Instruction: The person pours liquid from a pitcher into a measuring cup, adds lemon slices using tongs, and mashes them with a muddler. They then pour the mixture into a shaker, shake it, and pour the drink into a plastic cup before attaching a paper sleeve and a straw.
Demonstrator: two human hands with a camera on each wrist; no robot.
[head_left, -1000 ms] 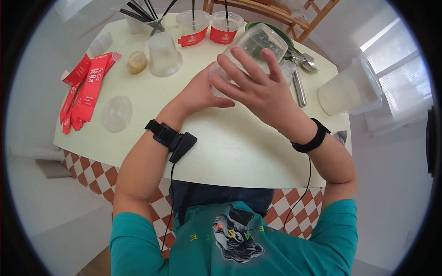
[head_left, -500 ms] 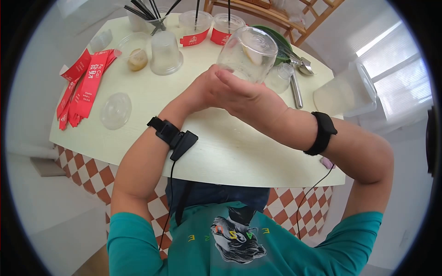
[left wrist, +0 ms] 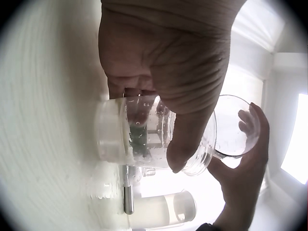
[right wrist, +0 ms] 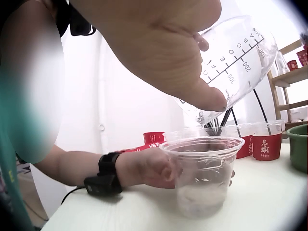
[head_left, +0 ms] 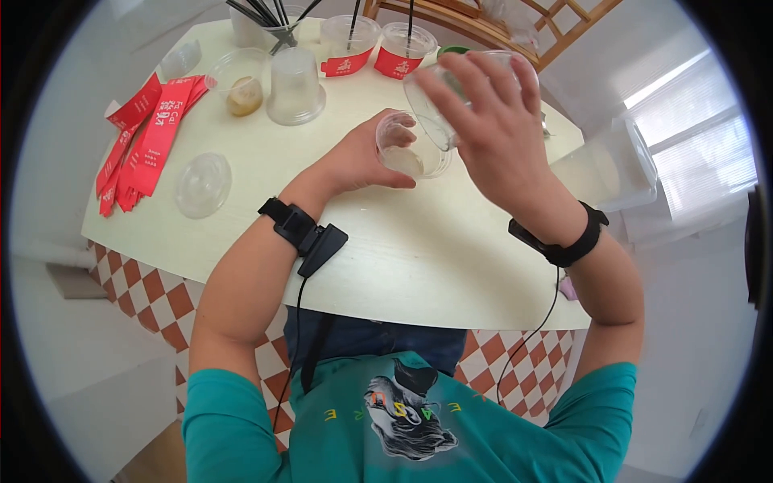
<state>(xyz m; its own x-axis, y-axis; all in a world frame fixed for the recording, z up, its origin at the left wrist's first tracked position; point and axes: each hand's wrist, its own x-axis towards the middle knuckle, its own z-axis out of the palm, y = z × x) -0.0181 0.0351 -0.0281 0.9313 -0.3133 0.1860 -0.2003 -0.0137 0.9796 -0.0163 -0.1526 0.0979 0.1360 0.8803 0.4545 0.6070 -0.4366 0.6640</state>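
Observation:
My left hand (head_left: 354, 161) grips a clear plastic cup (right wrist: 204, 185) by its side, with the thumb near the rim. The cup stands upright at the middle of the table, and cloudy pale contents show low inside it. Above and to its right, my right hand (head_left: 507, 145) holds a clear measuring cup (right wrist: 245, 60) with black scale marks. The measuring cup is tilted, its rim close above the plastic cup. In the left wrist view the right hand's fingers (left wrist: 260, 139) are wrapped around the measuring cup.
Red cup sleeves (head_left: 161, 133) and a clear lid (head_left: 204, 185) lie at left. Behind stand an upturned clear cup (head_left: 295, 88) and two red-sleeved cups (head_left: 350, 48) with black straws. A large plastic container (head_left: 604, 165) stands right; a green bowl (right wrist: 299, 147) is at the back.
The right hand turned the measuring cup bottom-up over the plastic cup, then swung it back to the right. The plastic cup's opening now shows; the left hand stays about where it was.

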